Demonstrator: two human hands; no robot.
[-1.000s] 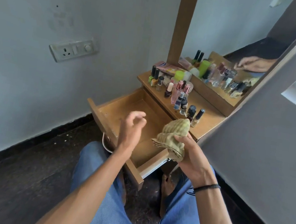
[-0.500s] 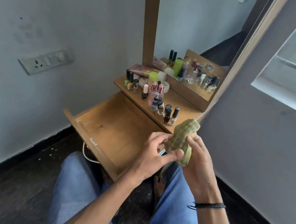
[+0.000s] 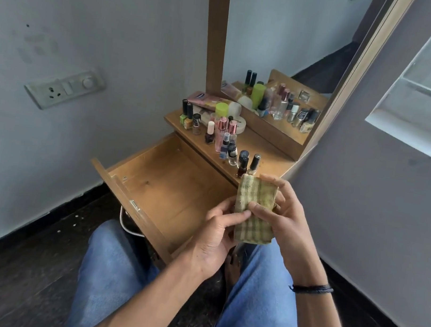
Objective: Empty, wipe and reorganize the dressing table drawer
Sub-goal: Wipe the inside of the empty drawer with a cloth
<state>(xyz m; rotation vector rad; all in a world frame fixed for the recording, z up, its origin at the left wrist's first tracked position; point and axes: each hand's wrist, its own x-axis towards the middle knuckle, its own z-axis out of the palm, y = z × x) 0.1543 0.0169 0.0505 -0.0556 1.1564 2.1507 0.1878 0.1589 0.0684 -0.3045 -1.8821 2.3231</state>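
Since half a second ago the cloth (image 3: 254,211) has been flattened from a rolled bundle into a folded pad. The left hand (image 3: 214,238), held apart a second ago, has been brought onto it. The cloth is seen as a green-and-yellow checked rectangle, held upright, somewhat soiled, with a ragged lower edge. It is held in the air above the knees, in front of the near right corner of the drawer (image 3: 165,189) and below the counter (image 3: 269,149) edge. It is gripped by the right hand (image 3: 289,224) from behind: the fingers (image 3: 273,180) are curled over its top edge and the thumb is pressed across its front. A black band (image 3: 312,287) is worn on that wrist. The cloth's left edge is pinched by the left fingertips (image 3: 237,216). The drawer is pulled out, its wooden bottom shown. Bottles (image 3: 228,143) are lined up on the counter before the mirror (image 3: 295,49).
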